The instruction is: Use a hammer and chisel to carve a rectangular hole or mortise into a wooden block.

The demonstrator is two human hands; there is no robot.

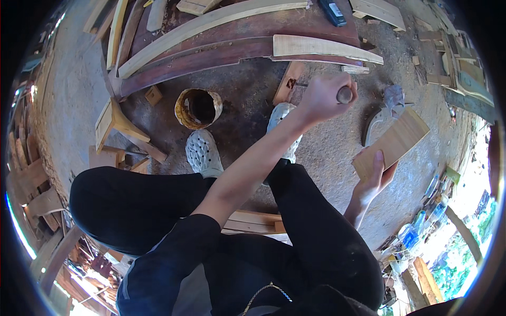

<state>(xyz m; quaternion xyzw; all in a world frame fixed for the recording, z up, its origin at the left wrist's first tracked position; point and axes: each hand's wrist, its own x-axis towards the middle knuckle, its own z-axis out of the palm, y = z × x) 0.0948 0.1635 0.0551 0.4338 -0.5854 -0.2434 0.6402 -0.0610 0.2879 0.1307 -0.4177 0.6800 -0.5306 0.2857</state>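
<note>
My left hand (pixel 327 97) reaches across to the right of centre, closed around the round handle of a tool (pixel 343 95). A thin dark shaft shows left of that fist, over an upright-lying reddish board (pixel 284 92); I cannot tell whether they touch. Lower at the right, my right hand (pixel 376 176) grips a flat, pale wooden board (pixel 399 137), tilted diagonally. A curved grey metal piece (pixel 370 130) and a crumpled greyish object (pixel 394 96) lie beside that board on the floor. Left of centre stands a stained bucket (pixel 184 108) with dark contents.
A low reddish worktable (pixel 153 75) across the top bears curved timber strips (pixel 205 23), a tapered piece (pixel 321 46) and a dark handheld device (pixel 331 13). Wooden offcuts (pixel 113 121) lie at left. Plastic bottles (pixel 416 229) and stacked wood line the right. My feet flank the bucket's near side.
</note>
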